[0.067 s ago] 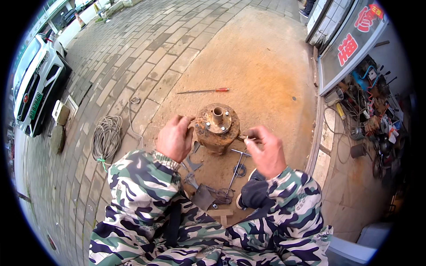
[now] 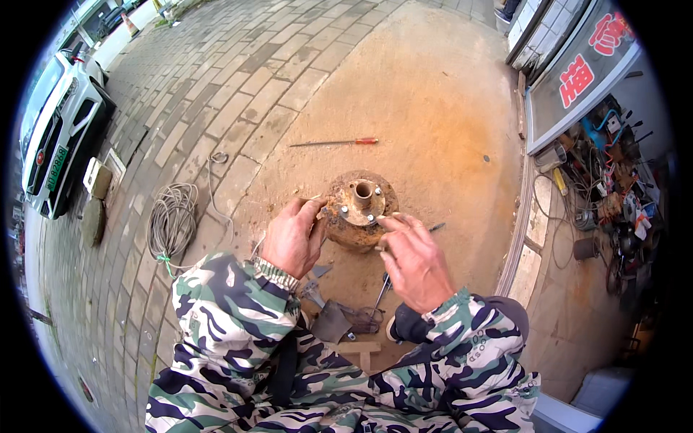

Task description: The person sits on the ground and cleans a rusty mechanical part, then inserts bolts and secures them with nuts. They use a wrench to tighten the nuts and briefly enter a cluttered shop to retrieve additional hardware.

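Observation:
A rusty flanged cylinder (image 2: pixel 350 232) stands upright on the ground, with an open central pipe (image 2: pixel 363 193) and several silver bolts on its top plate. My left hand (image 2: pixel 292 238) is at its left rim, fingers curled closed; what they hold is hidden. My right hand (image 2: pixel 415 263) reaches over its front-right rim with bent fingers, their grip unclear. Below lie metal scraps (image 2: pixel 332 323), a wooden piece (image 2: pixel 357 348) and a T-handled tool (image 2: pixel 382 289), partly covered by my right hand. A red-handled screwdriver (image 2: pixel 364 141) lies behind the cylinder.
A coiled rope (image 2: pixel 172 220) lies on the pavers at left, near stone blocks (image 2: pixel 94 221) and a parked white car (image 2: pixel 65 130). On the right are a doorway threshold (image 2: pixel 528 252) and piled tools and parts (image 2: pixel 606 209). Someone's foot shows at the top right.
My left hand has shifted slightly right. My right hand has moved down and left, its fingertips now over the cylinder's front rim, covering more of the T-handled tool.

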A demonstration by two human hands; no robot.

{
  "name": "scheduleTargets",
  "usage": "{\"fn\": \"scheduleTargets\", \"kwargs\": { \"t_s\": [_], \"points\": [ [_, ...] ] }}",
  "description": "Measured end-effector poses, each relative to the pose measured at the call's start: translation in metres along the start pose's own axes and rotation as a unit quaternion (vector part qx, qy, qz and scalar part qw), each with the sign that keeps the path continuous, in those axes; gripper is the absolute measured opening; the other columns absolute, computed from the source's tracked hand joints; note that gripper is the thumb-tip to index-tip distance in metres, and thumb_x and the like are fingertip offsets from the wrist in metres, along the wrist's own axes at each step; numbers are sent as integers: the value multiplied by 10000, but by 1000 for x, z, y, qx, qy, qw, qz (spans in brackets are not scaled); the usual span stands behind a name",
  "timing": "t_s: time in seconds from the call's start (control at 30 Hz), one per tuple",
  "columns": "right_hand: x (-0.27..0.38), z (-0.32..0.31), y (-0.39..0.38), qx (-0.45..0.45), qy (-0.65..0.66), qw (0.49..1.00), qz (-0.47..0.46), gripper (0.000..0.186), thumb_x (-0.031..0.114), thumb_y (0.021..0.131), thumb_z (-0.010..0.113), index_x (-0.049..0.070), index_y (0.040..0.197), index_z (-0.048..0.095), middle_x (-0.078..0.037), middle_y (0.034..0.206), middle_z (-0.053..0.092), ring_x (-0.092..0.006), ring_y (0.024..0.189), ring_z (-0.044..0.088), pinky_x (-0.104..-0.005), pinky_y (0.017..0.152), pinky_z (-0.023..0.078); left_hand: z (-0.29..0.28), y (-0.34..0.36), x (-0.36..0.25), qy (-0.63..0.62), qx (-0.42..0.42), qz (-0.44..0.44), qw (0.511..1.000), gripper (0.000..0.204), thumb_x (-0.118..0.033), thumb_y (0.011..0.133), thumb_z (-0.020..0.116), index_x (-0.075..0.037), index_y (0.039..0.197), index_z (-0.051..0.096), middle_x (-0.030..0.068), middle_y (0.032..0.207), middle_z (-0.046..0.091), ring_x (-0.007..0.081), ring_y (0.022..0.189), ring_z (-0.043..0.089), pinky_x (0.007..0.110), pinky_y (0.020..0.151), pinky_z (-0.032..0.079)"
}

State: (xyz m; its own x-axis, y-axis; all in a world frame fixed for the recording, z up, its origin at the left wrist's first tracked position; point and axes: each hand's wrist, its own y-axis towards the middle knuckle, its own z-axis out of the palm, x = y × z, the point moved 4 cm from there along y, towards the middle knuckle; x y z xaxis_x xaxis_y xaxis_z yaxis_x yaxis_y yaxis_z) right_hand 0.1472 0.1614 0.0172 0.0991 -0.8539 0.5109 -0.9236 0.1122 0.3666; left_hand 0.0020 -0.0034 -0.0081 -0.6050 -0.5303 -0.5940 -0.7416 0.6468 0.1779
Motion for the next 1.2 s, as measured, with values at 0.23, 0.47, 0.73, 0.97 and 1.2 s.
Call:
{"fn": "scheduleTargets", "kwargs": {
  "t_s": [0.23,0.47,0.73,0.97,1.2],
  "points": [
    [-8,26,6,87,-70,993,-25,122,30,883,620,-41,980,639,-237,1336,621,-437,1290,550,-544,1078,448,22,-4,-20,135,30,82,987,465,-88,851,727,-100,1312,662,155,1234,646,343,1105,628,437,889,552],
    [-31,20,-4,-32,327,898,293,209,-32,920,715,-62,1119,660,-78,963,730,-178,874,703,-306,785,559,8,-1,-20,5,17,27,999,455,-50,833,748,-54,1281,670,164,1168,675,379,1040,661,420,904,553],
    [-19,17,0,-53,512,804,296,214,-84,931,699,-63,1142,669,-72,1032,726,-121,964,691,-267,886,571,30,-13,-35,-509,115,-154,839,193,8,991,680,56,1178,683,69,1090,728,108,998,667,253,889,550],
    [-19,16,-2,-31,497,811,306,208,-84,934,685,-70,1141,675,-90,1050,733,-127,980,695,-275,891,575,38,-15,-27,-499,98,-142,849,173,9,979,699,55,1146,702,52,1015,740,93,936,669,244,848,558],
    [-20,17,-2,-39,506,806,305,202,-69,935,688,-69,1138,685,-88,1053,737,-122,970,694,-269,872,575,32,-13,-33,-499,93,-140,850,154,16,960,721,54,1108,704,42,973,742,86,895,677,237,823,563]
  ]
}}
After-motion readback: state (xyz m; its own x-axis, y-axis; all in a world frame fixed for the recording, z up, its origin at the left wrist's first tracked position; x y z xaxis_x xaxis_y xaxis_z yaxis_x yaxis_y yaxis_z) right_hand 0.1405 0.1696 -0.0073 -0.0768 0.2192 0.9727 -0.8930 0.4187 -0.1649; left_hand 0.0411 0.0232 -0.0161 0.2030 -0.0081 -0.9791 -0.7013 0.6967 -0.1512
